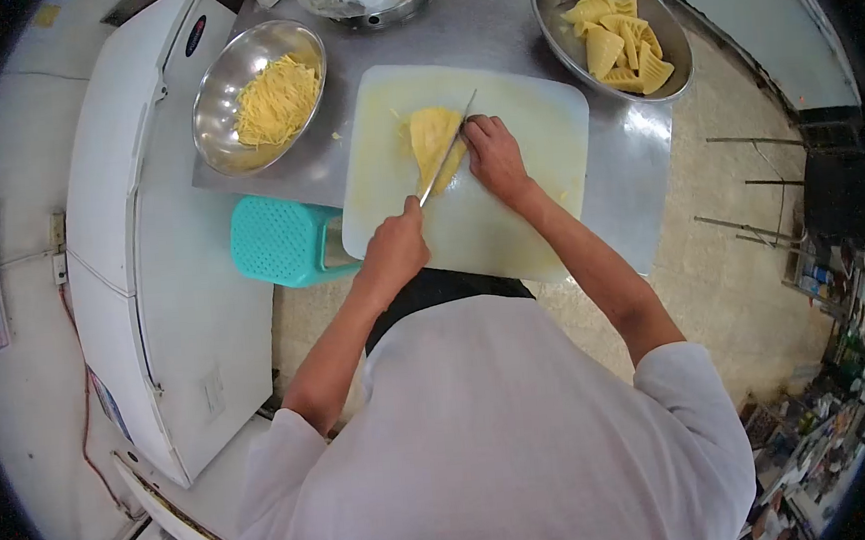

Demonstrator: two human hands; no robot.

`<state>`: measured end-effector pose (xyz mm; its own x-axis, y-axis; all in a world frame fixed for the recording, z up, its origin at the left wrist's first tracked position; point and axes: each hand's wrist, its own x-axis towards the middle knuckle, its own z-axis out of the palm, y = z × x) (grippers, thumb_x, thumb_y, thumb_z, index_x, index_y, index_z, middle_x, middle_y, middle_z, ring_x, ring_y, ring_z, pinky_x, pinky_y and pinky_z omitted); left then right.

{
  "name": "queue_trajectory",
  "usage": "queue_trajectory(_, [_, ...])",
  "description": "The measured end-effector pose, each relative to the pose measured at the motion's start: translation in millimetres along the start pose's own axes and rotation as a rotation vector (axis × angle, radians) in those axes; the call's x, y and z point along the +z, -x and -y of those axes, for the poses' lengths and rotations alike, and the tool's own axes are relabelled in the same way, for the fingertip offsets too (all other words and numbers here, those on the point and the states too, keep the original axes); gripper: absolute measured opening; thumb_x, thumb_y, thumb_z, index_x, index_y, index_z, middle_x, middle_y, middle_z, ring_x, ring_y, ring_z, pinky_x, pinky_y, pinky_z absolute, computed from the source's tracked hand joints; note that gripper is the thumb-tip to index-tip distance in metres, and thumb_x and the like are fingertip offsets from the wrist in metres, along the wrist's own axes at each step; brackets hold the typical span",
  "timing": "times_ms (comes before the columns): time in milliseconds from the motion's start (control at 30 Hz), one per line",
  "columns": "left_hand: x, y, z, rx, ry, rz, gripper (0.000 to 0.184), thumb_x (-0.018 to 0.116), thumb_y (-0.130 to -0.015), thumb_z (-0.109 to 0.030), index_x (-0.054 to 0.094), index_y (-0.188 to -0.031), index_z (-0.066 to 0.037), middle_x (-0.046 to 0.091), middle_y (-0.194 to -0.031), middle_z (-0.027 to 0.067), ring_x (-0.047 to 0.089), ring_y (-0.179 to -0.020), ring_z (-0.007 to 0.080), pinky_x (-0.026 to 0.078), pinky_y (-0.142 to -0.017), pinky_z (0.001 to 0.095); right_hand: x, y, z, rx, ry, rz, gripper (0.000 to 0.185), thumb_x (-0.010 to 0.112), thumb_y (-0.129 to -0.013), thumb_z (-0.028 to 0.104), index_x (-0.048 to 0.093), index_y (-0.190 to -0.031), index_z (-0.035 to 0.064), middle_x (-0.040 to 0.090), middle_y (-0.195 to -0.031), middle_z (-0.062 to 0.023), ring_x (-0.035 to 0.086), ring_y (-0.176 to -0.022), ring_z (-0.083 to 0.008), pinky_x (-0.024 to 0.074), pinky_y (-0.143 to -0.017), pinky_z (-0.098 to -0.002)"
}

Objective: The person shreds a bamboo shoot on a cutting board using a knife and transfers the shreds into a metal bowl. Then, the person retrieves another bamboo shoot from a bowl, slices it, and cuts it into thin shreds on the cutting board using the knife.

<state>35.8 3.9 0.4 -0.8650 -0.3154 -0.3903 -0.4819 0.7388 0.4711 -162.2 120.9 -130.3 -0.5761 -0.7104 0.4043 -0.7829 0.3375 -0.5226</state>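
**Slicing grip check: tuck those fingertips in, blade's right there**

OK so the left hand (394, 248) has its fingers wrapped round the handle of the knife (447, 151), clamped shut on it. The blade points up and away, slanting across the yellow piece (431, 130), which sits on the cutting board (376, 179) just beyond the left fingers and right beside the right ones.

The right hand (497, 160) has its fingers bunched close together, tips down at the right side of the blade, towards its far end. Can't tell if they're pinching the piece or just pressing, or if they actually touch the steel. Thumb's too hidden to call.

My take on doing this well: curl the tips under and let the knuckles face the blade, so it has a flat guide. Press the piece down firmly, 'cause it looks thin and might slide. Long smooth strokes, and shift the guide hand back a tiny bit per cut so the strips come out even.

For layout: metal bowl with fine yellow shreds (278, 100) beyond and left of the left fingers, metal bowl with yellow chunks (643, 55) beyond and right of the right ones, both on the worktop (636, 165).
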Motion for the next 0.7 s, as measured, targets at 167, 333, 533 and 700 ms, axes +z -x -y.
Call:
queue_trajectory(167, [-10, 6, -11, -0.032, 0.025, -0.025, 0.033, 0.053, -0.087, 0.003, 0.048, -0.119, 0.009, 0.064, -0.078, 0.0358, 0.065, -0.080, 0.0538, 0.051, -0.075, 0.0610, 2, -1, -5, -0.029, 0.013, -0.023, 0.033, 0.060, -0.074, -0.005, 0.059, -0.107, 0.0034, 0.061, -0.106, -0.0141, 0.057, -0.098, -0.0374, 0.0527, -0.083, -0.0463])
queue_trajectory(333, [-19, 6, -17, -0.003, 0.020, 0.031, 0.035, 0.052, -0.084, 0.004, 0.050, -0.118, 0.009, 0.064, -0.080, 0.0347, 0.066, -0.084, 0.0525, 0.051, -0.076, 0.0601, -1, 1, -5, -0.005, -0.004, -0.015, 0.031, 0.060, -0.075, -0.005, 0.059, -0.104, 0.0030, 0.061, -0.106, -0.0147, 0.058, -0.097, -0.0375, 0.0527, -0.083, -0.0467])
queue_trajectory(533, [6, -1, 0, 0.058, -0.008, -0.044, 0.040, 0.054, -0.087, 0.001, 0.048, -0.126, 0.009, 0.063, -0.079, 0.0358, 0.065, -0.081, 0.0537, 0.050, -0.074, 0.0605, -3, 2, -6, -0.004, -0.020, -0.013, 0.023, 0.060, -0.078, -0.004, 0.060, -0.100, 0.0029, 0.062, -0.104, -0.0147, 0.059, -0.095, -0.0367, 0.0528, -0.082, -0.0469])
queue_trajectory(700, [1, 0, -7, -0.021, 0.023, 0.007, 0.037, 0.053, -0.085, 0.003, 0.049, -0.121, 0.010, 0.064, -0.079, 0.0359, 0.065, -0.081, 0.0533, 0.051, -0.076, 0.0596, -2, 0, -3, 0.023, -0.001, -0.008, 0.019, 0.060, -0.079, -0.004, 0.060, -0.097, 0.0025, 0.062, -0.102, -0.0144, 0.059, -0.095, -0.0365, 0.0528, -0.081, -0.0469])
